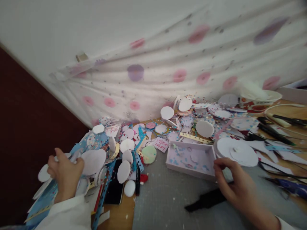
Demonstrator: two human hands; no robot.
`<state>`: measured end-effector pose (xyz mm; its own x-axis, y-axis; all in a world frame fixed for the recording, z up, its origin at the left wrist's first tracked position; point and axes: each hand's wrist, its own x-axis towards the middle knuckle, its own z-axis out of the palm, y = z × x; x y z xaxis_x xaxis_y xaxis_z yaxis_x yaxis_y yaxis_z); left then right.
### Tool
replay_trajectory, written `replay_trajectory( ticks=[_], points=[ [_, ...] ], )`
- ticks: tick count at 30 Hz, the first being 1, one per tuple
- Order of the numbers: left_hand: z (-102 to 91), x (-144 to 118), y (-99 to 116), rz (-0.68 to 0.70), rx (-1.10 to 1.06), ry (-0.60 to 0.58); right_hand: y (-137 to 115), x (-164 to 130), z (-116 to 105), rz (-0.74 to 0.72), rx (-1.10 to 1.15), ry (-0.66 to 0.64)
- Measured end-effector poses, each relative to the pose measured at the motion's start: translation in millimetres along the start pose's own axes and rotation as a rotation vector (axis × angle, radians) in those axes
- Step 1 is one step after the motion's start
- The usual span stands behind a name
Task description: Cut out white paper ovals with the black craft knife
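My left hand (66, 172) is over the left end of a heap of paper cutouts, its fingers spread. Beside its thumb stands a white paper disc (94, 161). Right of the middle is a shallow white open box (192, 172) with small blue-spotted scraps in it. My right hand (236, 183) has thumb and forefinger curled together on the box's right front corner. Behind that hand lies a stack of larger white discs (233, 150). A black strap-like thing (203, 202) is on the grey mat, partly under my right hand.
A grey mat (158, 204) covers the front middle. On the left are a phone (115, 188), a black marker (137, 180) and a blue punched strip (103, 198). Pens (275, 132), a blue-handled tool (291, 187) and a paper bowl (260, 99) sit on the right.
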<state>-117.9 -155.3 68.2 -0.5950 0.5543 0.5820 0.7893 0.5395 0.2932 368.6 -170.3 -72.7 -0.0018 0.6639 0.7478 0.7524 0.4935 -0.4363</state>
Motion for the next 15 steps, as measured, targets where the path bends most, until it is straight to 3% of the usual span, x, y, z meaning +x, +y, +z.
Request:
replay_trajectory(
  ticks=[4, 6, 8, 11, 15],
  points=[
    [-7.3, -4.2, 64.2, 0.304, -0.167, 0.049, -2.4, 2.2, -0.6, 0.001, 0.028, 0.018],
    [2.4, -2.5, 103.4, 0.440, -0.264, -0.029, -4.7, 2.4, -0.9, -0.002, 0.050, 0.006],
    [24.6, -0.2, 143.1, 0.560, -0.295, -0.171, -7.3, 2.8, -1.2, -0.006, 0.072, -0.012],
    [73.5, 0.4, 194.4, 0.720, -0.278, -0.396, -10.9, 3.8, -1.2, -0.012, 0.099, -0.033],
    [138.8, -5.2, 233.6, 0.855, -0.198, -0.654, -14.3, 5.2, 0.7, -0.016, 0.123, -0.046]
  ],
)
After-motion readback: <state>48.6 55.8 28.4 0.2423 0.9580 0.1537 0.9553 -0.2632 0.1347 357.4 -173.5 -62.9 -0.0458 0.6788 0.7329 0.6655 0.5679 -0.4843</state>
